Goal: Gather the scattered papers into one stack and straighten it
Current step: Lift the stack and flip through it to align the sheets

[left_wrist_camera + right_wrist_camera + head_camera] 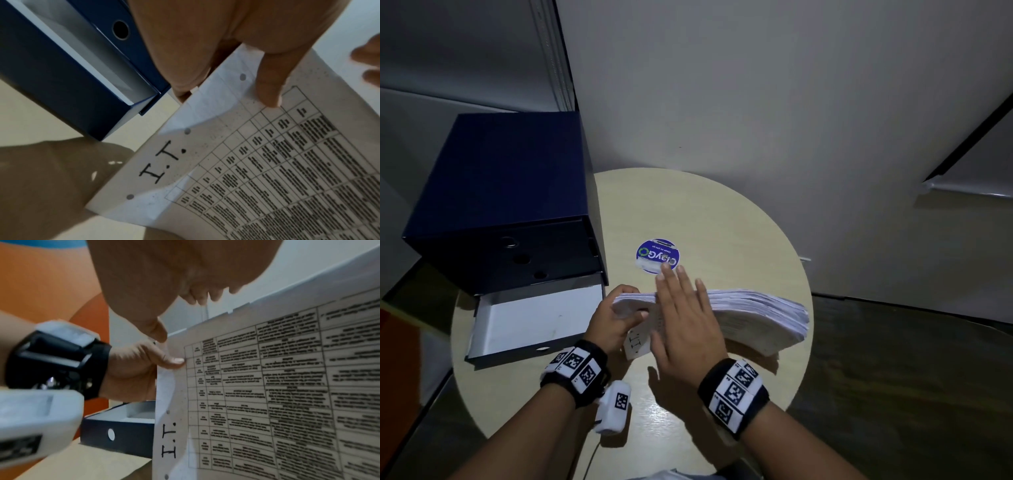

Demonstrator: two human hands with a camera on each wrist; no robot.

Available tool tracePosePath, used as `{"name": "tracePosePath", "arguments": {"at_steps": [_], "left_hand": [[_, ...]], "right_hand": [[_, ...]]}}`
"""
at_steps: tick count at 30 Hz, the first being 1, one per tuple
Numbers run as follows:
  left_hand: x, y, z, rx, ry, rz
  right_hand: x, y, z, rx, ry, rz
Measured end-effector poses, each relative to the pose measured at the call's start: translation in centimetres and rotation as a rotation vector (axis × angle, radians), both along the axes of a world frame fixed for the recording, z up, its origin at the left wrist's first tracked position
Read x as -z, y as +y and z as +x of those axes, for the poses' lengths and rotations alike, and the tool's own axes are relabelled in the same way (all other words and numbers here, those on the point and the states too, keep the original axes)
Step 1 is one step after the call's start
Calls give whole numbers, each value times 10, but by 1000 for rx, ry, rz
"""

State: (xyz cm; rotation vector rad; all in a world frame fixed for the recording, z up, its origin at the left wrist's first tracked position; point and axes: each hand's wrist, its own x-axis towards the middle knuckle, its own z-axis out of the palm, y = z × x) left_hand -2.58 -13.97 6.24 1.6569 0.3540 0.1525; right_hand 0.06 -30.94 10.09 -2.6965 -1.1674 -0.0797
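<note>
A thick stack of printed papers (756,315) stands on its long edge on the round table (722,212), sagging to the right. Its front sheet (267,162) bears a table of text and the handwritten letters "I.T." My left hand (613,322) grips the stack's left end, thumb (269,91) on the front sheet and fingers behind. My right hand (685,322) is flat with straight fingers in front of the stack's left half, fingertips reaching above its top edge. In the right wrist view the front sheet (287,386) fills the right side, with my left hand (144,366) pinching its edge.
A dark blue file box (510,205) stands at the table's left, and an open blue tray with a white inside (534,318) lies in front of it, close to my left hand. A round blue sticker (658,256) is on the table behind the stack. A wall rises behind.
</note>
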Motion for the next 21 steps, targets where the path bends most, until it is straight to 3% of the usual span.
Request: {"name": "tracePosePath", "arguments": {"at_steps": [5,10,16,18,21], "left_hand": [[-13,1,5,116,-9,118],[-49,-8,17,233,-122,226],[-53,30,25,283,-56,414],[-56,38,27,193,-54,293],[-75,27,29,-6,-220,-178]], "right_hand": [[-7,-8,14,33,-29,-6],[-56,-19,39,115,18,-34],[-92,-69,65,197,145,386],[-96,-83,75,226,224,568],[-92,-91,80,261,370,834]]}}
